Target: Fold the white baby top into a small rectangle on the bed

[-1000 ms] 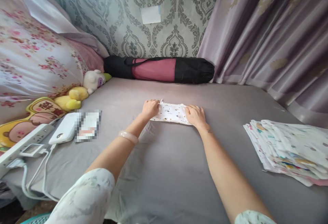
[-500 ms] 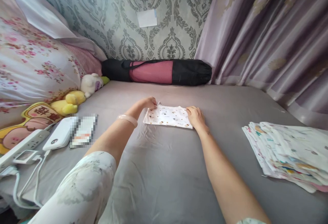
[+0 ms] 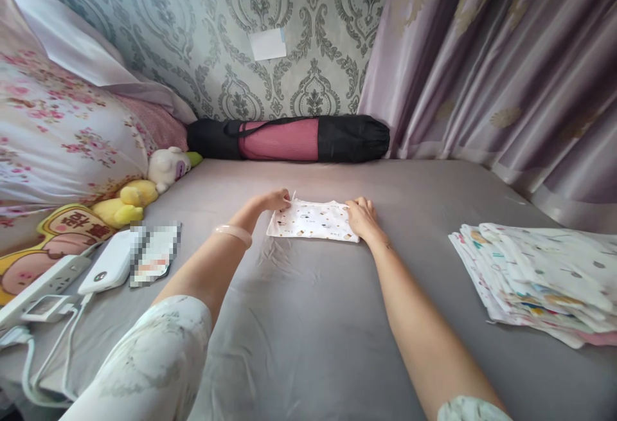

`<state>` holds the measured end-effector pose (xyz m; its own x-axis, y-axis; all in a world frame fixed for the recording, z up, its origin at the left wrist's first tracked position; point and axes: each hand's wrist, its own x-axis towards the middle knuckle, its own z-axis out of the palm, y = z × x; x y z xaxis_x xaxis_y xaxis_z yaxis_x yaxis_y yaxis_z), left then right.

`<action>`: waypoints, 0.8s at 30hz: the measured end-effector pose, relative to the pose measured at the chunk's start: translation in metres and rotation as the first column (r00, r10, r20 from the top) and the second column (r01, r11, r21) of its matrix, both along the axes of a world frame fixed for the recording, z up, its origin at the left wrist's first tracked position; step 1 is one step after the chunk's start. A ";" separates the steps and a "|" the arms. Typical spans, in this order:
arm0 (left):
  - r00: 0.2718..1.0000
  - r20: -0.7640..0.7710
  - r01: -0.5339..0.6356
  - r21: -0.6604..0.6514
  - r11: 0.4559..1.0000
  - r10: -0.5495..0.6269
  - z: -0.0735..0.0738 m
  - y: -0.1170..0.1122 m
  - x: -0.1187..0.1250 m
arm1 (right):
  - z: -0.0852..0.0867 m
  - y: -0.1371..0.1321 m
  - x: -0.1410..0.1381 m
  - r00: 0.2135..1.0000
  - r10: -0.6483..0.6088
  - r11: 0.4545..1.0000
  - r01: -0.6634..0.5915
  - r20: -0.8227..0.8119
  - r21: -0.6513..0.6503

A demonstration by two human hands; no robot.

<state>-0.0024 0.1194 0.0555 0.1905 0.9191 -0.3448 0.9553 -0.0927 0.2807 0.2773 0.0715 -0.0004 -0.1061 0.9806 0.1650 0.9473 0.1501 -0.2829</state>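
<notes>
A small folded white cloth with a scattered print lies flat on the grey bed sheet; its exact kind I cannot make out. My left hand is closed in a pinch on its far left corner, where a thin white strip sticks up. At the far right corner, my right hand has its fingers curled over the edge, gripping the fabric. Off to the right, a stack of folded printed cloths rests on the sheet.
A black and pink rolled mat bag lies along the wall. Plush toys line the left side, near a power strip, a white power bank and a blurred packet. Purple curtains hang at the right.
The view has shifted slightly. My right fingers have curled more tightly at the cloth's far right corner, while my left hand stays at the left corner. The cloth remains folded.
</notes>
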 end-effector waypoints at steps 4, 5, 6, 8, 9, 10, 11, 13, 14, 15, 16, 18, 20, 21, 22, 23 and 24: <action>0.981 0.191 0.010 0.129 0.992 -0.035 0.003 -0.010 -0.009 | 0.000 0.000 0.001 0.997 -0.004 0.999 0.007 -0.076 0.035; 0.966 0.253 0.017 0.171 0.985 -0.061 0.004 -0.013 -0.012 | 0.001 0.000 0.001 0.996 -0.005 0.999 0.010 -0.093 0.045; 0.948 0.307 0.023 0.207 0.978 -0.087 0.006 -0.015 -0.015 | 0.002 -0.001 0.001 0.994 -0.004 0.998 0.009 -0.107 0.054; 0.917 0.380 0.023 0.249 0.968 -0.120 0.009 -0.019 -0.019 | 0.006 -0.003 0.001 0.991 0.010 0.998 -0.001 -0.135 0.068; 0.905 0.407 0.016 0.260 0.966 -0.125 0.011 -0.022 -0.021 | 0.008 -0.004 0.001 0.988 0.020 0.997 -0.009 -0.152 0.070; 0.897 0.424 0.006 0.266 0.964 -0.123 0.013 -0.024 -0.022 | 0.012 -0.005 0.001 0.985 0.028 0.998 -0.017 -0.173 0.067; 0.894 0.433 -0.004 0.271 0.963 -0.118 0.015 -0.026 -0.023 | 0.016 -0.006 0.002 0.980 0.034 0.998 -0.023 -0.197 0.060; 0.896 0.428 -0.005 0.277 0.961 -0.119 0.020 -0.030 -0.026 | 0.027 -0.008 0.004 0.966 0.036 0.999 -0.028 -0.256 0.035; 0.899 0.417 0.016 0.273 0.962 -0.134 0.023 -0.032 -0.027 | 0.033 -0.009 0.005 0.956 0.038 0.999 -0.032 -0.290 0.025; 0.901 0.405 0.047 0.264 0.963 -0.155 0.027 -0.035 -0.029 | 0.040 -0.010 0.008 0.943 0.048 0.999 -0.045 -0.328 0.018; 0.902 0.393 0.080 0.251 0.965 -0.177 0.031 -0.038 -0.031 | 0.047 -0.011 0.011 0.926 0.070 0.997 -0.070 -0.371 0.014; 0.896 0.389 0.133 0.222 0.966 -0.213 0.041 -0.045 -0.035 | 0.061 -0.015 0.019 0.868 0.138 0.988 -0.155 -0.477 0.002; 0.878 0.420 0.160 0.197 0.967 -0.231 0.054 -0.054 -0.038 | 0.074 -0.020 0.028 0.776 0.200 0.965 -0.261 -0.598 -0.017; 0.863 0.446 0.172 0.184 0.968 -0.238 0.061 -0.057 -0.040 | 0.080 -0.023 0.033 0.727 0.213 0.952 -0.304 -0.653 -0.027; 0.846 0.473 0.188 0.167 0.968 -0.246 0.067 -0.061 -0.041 | 0.085 -0.026 0.037 0.685 0.213 0.943 -0.329 -0.696 -0.036; 0.831 0.496 0.204 0.149 0.968 -0.251 0.073 -0.063 -0.042 | 0.089 -0.029 0.040 0.656 0.205 0.939 -0.342 -0.727 -0.043; 0.821 0.511 0.215 0.134 0.967 -0.253 0.078 -0.064 -0.042 | 0.092 -0.031 0.043 0.639 0.195 0.939 -0.342 -0.744 -0.048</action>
